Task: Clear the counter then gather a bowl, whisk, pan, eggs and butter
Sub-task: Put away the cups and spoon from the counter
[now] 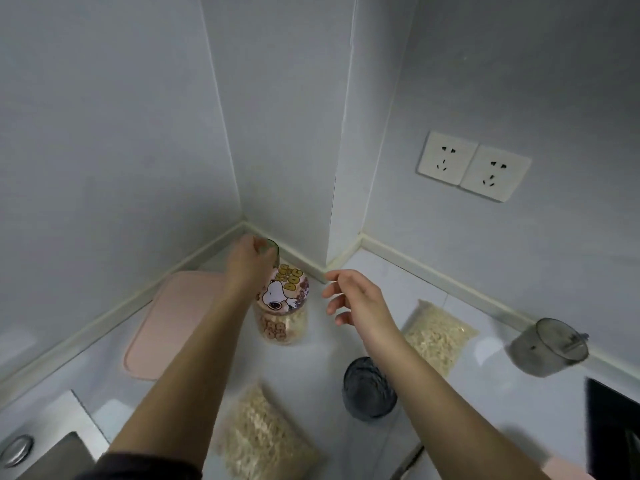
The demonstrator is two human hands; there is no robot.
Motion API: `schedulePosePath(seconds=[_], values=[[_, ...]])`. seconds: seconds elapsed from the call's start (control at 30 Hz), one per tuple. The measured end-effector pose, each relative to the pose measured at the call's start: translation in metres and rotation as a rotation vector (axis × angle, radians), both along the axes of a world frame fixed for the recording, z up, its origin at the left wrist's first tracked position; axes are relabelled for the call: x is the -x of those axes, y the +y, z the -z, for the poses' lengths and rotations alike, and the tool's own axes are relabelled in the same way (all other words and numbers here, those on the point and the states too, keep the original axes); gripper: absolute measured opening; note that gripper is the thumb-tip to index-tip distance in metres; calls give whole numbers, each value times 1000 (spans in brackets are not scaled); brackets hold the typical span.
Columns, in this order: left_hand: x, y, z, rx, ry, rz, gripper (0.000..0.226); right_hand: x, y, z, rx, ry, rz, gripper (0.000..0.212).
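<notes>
L hand [247, 258]: grips glass [274, 249] near its top; glass sits in far corner of surface [322, 358], close to both walls.
R hand [356, 299]: open, fingers loose, holds nothing, in the air right of jar.
Jar [282, 306]: cartoon-dog lid, upright, just in front of glass.
Pink board [169, 323]: flat, left of jar, along wall.
Near bag [263, 434]: pale grain, front edge.
Far bag [438, 334]: same fill, under R forearm.
Dark cup [367, 389]: btwn bags.
Grey jug [550, 344]: by right wall.
</notes>
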State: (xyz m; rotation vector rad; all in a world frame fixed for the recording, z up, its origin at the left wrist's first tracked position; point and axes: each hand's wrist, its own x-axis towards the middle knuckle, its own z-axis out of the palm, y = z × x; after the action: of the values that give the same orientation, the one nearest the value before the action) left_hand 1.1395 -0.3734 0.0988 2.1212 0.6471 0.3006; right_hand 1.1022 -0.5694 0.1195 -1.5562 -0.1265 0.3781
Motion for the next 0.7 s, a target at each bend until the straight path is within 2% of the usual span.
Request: schedulePosePath(seconds=[0.17,0.33,0.43,0.57,0.7], values=[[-66,15,17,-204,341,85,69,-23,6,19,8,42,54,27],[-99,22,38,-272,559,162,73,-40,4,30,34,60,84,26],[-110,29,55,-390,682,191,72,-45,1,33,28,64,88,26],[-111,31,54,-457,651,179,66,-48,-6,37,26,76,104,25],[-102,24,32,-490,521,198,72,-48,-22,38,38,78,131,25]])
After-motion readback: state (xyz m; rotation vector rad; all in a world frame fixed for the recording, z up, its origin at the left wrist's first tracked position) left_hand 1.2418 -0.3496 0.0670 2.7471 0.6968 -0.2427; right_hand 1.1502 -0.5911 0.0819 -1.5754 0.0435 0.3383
